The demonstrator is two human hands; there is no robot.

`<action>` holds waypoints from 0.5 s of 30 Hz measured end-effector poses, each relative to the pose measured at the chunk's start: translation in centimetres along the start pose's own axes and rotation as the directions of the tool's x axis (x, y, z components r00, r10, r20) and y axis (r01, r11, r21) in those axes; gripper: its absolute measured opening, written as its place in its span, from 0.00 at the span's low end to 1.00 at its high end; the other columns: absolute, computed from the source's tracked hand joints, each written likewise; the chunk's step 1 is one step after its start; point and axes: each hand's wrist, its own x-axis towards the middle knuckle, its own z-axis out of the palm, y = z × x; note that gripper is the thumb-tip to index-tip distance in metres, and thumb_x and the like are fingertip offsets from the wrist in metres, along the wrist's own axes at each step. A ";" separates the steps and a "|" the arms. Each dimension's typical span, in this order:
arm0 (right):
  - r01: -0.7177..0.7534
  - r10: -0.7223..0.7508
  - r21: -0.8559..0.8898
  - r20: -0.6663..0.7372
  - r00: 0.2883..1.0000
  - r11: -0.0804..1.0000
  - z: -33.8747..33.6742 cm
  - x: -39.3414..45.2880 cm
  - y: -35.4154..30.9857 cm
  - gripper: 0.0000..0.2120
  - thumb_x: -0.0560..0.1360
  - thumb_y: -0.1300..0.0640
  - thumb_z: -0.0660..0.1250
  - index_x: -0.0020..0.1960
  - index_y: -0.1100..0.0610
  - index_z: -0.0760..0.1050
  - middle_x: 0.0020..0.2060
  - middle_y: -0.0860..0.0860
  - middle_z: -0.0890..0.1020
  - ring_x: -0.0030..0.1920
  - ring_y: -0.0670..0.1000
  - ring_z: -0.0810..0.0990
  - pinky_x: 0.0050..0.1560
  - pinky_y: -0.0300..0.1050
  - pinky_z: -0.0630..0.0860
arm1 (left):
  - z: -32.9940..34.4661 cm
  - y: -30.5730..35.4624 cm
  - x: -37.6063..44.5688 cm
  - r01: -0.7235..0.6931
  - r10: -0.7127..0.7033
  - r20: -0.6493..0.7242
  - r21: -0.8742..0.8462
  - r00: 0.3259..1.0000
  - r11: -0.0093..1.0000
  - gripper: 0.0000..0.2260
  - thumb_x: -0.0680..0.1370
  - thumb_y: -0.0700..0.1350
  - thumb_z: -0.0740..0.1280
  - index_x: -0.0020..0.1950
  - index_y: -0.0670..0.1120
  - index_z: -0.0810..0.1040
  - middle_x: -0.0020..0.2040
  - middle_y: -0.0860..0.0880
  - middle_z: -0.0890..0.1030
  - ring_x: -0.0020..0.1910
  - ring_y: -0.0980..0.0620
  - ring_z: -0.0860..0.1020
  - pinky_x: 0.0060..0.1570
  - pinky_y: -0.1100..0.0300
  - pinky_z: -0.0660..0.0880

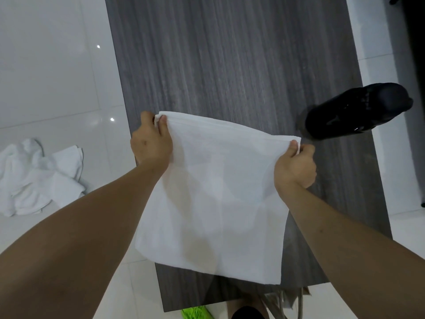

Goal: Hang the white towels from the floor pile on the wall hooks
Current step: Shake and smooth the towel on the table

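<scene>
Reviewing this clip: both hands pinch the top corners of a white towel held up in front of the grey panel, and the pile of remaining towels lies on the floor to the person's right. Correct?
Not quite. In the head view the left hand and right hand do pinch the white towel before the grey panel, but the pile lies to the person's left.

Beyond my fingertips a dark grey wood-grain panel (230,65) runs up and away from me, its streaks lengthwise, and it carries on below my wrists toward my feet. To either side of it lies glossy white tiled floor (50,72), with two small bright light reflections out past my left fingers. Just past my right fingers, up and to the right, a black shoe (358,110) rests at the panel's right edge, toe pointing up and right. Well below my fingers, at the bottom edge, a bright green bit (195,313) shows, too little to identify
</scene>
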 end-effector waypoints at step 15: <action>0.789 -0.769 -0.170 0.177 0.614 0.590 1.6 -2.0 -0.5 0.18 0.75 0.63 0.67 0.65 0.60 0.76 0.59 0.55 0.79 0.65 0.60 0.73 0.70 0.56 0.66 | 2.9 3.3 -0.7 -0.661 0.576 0.369 0.162 0.729 0.733 0.11 0.77 0.45 0.70 0.58 0.43 0.79 0.57 0.45 0.79 0.57 0.42 0.73 0.58 0.51 0.68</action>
